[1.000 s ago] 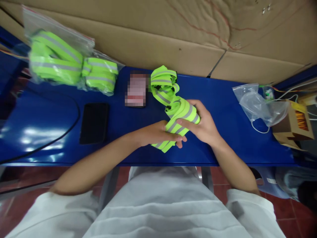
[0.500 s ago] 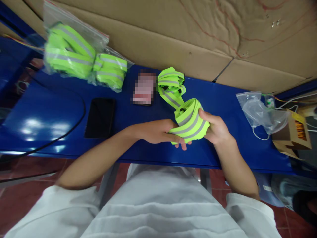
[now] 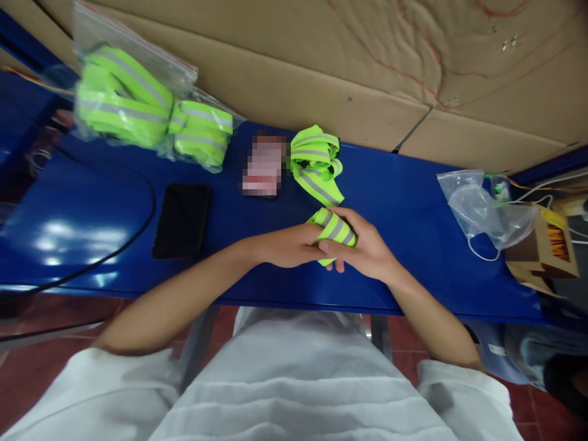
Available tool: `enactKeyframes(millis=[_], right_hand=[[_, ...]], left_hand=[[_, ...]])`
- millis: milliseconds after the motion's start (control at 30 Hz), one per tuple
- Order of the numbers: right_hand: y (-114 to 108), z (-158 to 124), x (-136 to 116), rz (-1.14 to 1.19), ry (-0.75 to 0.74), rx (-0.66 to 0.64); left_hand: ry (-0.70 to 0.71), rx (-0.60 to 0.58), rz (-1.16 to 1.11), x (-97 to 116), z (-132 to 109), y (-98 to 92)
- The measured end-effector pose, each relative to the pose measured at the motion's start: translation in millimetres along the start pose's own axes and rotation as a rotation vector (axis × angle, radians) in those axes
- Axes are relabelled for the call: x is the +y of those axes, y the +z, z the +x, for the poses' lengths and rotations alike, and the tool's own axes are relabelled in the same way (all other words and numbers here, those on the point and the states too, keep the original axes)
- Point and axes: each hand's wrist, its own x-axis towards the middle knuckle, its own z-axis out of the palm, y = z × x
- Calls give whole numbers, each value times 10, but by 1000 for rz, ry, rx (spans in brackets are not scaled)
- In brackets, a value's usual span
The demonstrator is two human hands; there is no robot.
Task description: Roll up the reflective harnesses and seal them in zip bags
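Between my two hands is a folded bundle of neon-yellow reflective strap [image 3: 337, 228] with grey stripes. My left hand [image 3: 301, 245] grips it from the left, and some of its fingers show underneath. From the right, my right hand [image 3: 362, 245] is wrapped round the bundle with its thumb across the front. Just beyond my hands a loose heap of the same reflective strap [image 3: 315, 153] lies on the blue table, one end stretching toward the bundle. Whether heap and bundle are joined I cannot tell.
Clear zip bags of reflective straps [image 3: 124, 104] lie at the back left. A black phone [image 3: 181, 220] and a blurred-out phone-like object [image 3: 263, 165] rest nearby. At the right are a clear plastic bag [image 3: 478, 205] and an open cardboard box [image 3: 546, 245]. A black cable [image 3: 138, 229] crosses the left side.
My right hand has moved left and closed over the strap bundle, which now looks smaller and more compact between my hands. The loose heap stays in place.
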Motion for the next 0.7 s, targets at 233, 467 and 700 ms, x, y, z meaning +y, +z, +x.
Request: enactKeyframes(millis=[233,467,700], right_hand=[[68,59,47,-304,-275,261],[-43,45,-4,-158,-169,366],[-8,65,34,213,-111,455]], left_hand=[[-275,114,-227,-86,-7,86],[-409,244,-227,-119,58,107],[-29,554,-396,-66,119,168]])
